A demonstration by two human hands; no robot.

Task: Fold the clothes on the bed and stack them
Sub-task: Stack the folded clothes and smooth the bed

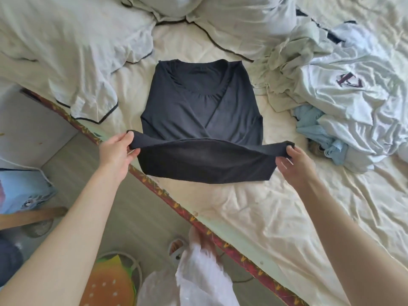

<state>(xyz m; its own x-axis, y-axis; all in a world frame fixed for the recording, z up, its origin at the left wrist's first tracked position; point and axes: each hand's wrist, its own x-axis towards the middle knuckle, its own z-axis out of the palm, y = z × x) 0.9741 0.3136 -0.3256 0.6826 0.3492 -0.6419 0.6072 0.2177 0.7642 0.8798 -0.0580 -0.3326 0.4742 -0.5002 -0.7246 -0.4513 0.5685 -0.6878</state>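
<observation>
A dark navy shirt (194, 107) lies flat on the cream bed sheet (276, 213), collar at the far end, both sides folded in over the middle. Its near hem is lifted off the sheet. My left hand (117, 151) pinches the hem's left corner. My right hand (295, 160) pinches the right corner. The lifted edge is stretched between the two hands and sags in the middle.
A heap of unfolded clothes lies at the right: a white shirt with a logo (353, 89), a pale green garment (284, 69) and a light blue one (318, 129). White pillows with dark piping (66, 51) fill the far left. The bed's patterned edge (176, 206) runs diagonally; floor lies below left.
</observation>
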